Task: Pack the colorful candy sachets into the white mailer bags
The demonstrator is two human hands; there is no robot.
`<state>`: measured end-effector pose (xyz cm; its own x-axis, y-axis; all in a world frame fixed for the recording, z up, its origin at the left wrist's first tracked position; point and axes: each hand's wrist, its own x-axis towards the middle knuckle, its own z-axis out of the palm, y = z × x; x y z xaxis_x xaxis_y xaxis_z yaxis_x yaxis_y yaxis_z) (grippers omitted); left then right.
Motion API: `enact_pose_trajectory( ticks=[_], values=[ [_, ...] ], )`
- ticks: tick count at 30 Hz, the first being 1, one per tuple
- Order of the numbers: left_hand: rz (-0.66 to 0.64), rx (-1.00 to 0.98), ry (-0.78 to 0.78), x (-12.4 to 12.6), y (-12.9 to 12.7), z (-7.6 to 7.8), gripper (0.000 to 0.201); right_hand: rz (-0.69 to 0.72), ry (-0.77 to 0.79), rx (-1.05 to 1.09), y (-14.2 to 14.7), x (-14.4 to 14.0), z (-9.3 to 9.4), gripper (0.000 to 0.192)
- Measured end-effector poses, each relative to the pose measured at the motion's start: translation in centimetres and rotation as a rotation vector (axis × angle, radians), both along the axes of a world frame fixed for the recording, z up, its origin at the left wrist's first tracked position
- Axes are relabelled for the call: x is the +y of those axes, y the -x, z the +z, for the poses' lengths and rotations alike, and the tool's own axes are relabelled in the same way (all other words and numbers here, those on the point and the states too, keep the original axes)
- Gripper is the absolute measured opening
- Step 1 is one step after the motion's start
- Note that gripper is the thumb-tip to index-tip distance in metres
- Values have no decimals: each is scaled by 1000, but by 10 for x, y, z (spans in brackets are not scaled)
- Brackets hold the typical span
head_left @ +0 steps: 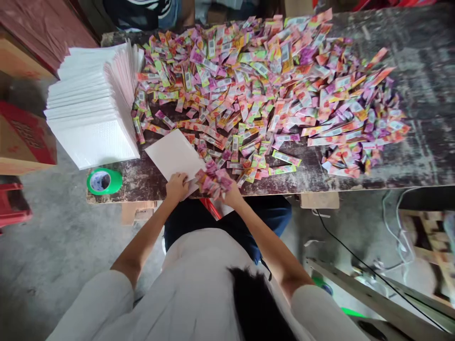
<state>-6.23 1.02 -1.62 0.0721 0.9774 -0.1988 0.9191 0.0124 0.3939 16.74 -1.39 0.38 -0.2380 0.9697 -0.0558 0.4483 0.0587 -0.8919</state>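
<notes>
My left hand point(177, 185) presses on the near end of a white padded envelope point(173, 154) lying flat at the front edge of the table. My right hand point(231, 192) grips a bunch of colourful sachets point(212, 176) right at the envelope's near corner. A big heap of the same pink, purple and green sachets point(270, 90) covers the middle of the worn dark table point(423, 94).
A fanned stack of white padded envelopes point(92, 104) overhangs the table's left end. A green tape roll point(104, 181) lies at the front left corner. Cardboard boxes point(23, 137) stand on the left. Cables and a wooden frame point(419, 237) lie on the floor right. Another person's torso point(142, 12) shows beyond the table.
</notes>
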Motion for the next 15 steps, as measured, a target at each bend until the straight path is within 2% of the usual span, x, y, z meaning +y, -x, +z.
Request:
enact_pose_trajectory(
  ticks=[2,5,7,9,11,13,15],
  values=[
    [40,-121,43,8,10,2,19,104,-71,-177,13,3,2,45],
    [166,-316,124,17,19,6,23,345,-152,-554,28,5,0,42],
    [201,-383,78,18,19,10,23,423,-178,-683,33,6,-3,39],
    [147,-373,-32,13,16,17,22,403,-147,-706,32,12,-5,40],
    [78,-307,-135,5,12,22,20,303,-11,-682,27,24,-6,49],
    [51,-245,-170,-6,9,25,19,181,162,-648,21,38,-5,58],
    [83,-253,-141,-15,6,24,19,84,268,-654,20,48,-3,61]
  ],
)
